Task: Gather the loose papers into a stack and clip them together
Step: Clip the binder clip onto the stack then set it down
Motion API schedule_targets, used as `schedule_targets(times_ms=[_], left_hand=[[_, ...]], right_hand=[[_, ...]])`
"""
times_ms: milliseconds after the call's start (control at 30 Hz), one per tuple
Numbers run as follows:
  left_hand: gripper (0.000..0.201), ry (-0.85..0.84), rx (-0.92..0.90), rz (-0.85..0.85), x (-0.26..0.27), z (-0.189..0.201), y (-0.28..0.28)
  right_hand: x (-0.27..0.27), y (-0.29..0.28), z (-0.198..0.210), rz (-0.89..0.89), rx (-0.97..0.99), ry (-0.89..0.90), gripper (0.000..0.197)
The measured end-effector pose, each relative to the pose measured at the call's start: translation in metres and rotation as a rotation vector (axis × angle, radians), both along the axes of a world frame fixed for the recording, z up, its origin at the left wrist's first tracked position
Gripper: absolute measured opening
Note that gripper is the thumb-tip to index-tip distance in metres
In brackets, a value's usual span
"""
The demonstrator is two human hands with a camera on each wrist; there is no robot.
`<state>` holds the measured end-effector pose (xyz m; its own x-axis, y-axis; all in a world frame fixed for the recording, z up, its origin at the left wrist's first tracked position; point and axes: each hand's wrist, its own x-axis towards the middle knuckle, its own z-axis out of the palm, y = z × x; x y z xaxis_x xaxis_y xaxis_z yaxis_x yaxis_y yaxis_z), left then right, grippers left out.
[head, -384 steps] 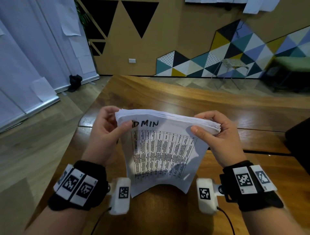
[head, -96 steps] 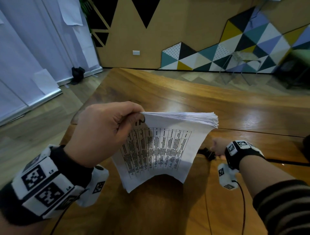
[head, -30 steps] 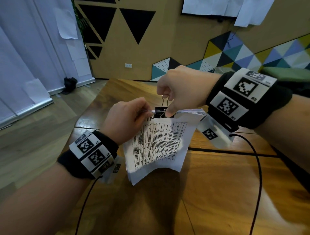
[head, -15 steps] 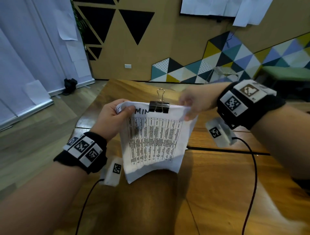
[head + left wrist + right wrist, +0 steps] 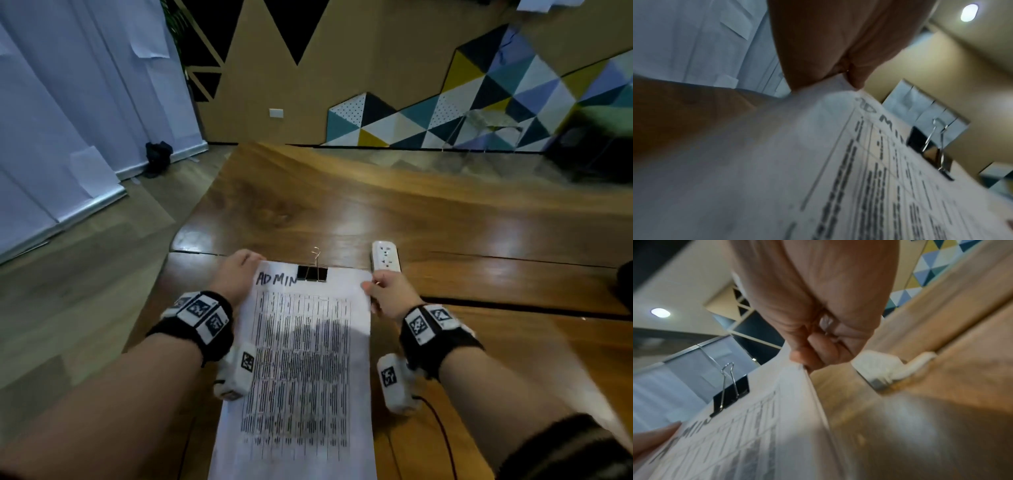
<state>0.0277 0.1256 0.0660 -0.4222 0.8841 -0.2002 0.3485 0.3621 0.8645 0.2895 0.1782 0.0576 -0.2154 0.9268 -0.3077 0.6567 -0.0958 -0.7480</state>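
A stack of printed papers headed "ADMIN" lies lengthwise over the wooden table, its near end reaching past the bottom of the head view. A black binder clip with silver wire handles clamps the middle of its far edge, and shows too as the clip and the clip in the wrist views. My left hand pinches the stack's far left corner. My right hand pinches the far right corner between thumb and curled fingers.
A white power strip lies on the table just beyond my right hand, also seen as the strip. Black cables trail from both wrist cameras over the near table. The table's left edge drops to the floor.
The clipped stack has come down from a raised, bent hold to lie flat and long. My right hand has shifted onto the far right corner. The head view has tipped downward.
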Motion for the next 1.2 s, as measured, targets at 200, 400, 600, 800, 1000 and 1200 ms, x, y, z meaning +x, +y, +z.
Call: schedule_targets(times_ms=[200,400,600,800,1000,1200], left_hand=[[0.006,0.048,-0.242,0.06,-0.031,-0.072,0.018],[0.015,0.128,-0.294,0.062,-0.033,-0.086,0.023],[0.026,0.1,-0.221,0.132,-0.03,-0.093,0.037],[0.023,0.128,-0.184,0.089,-0.027,-0.093,0.045],[0.042,0.178,-0.196,-0.035,-0.029,-0.094,0.044],[0.055,0.27,-0.213,-0.157,-0.029,-0.094,0.042]], right_hand=[[-0.027,0.014,-0.045,-0.049,-0.008,-0.169,0.021],[-0.035,0.043,-0.058,-0.142,-0.043,-0.236,0.025],[-0.042,0.06,-0.065,-0.201,-0.033,-0.326,0.028],[-0.044,0.067,-0.07,-0.164,-0.009,-0.448,0.015],[-0.042,0.076,-0.061,-0.161,0.07,-0.509,0.015],[-0.043,0.077,-0.06,-0.154,0.084,-0.559,0.014]])
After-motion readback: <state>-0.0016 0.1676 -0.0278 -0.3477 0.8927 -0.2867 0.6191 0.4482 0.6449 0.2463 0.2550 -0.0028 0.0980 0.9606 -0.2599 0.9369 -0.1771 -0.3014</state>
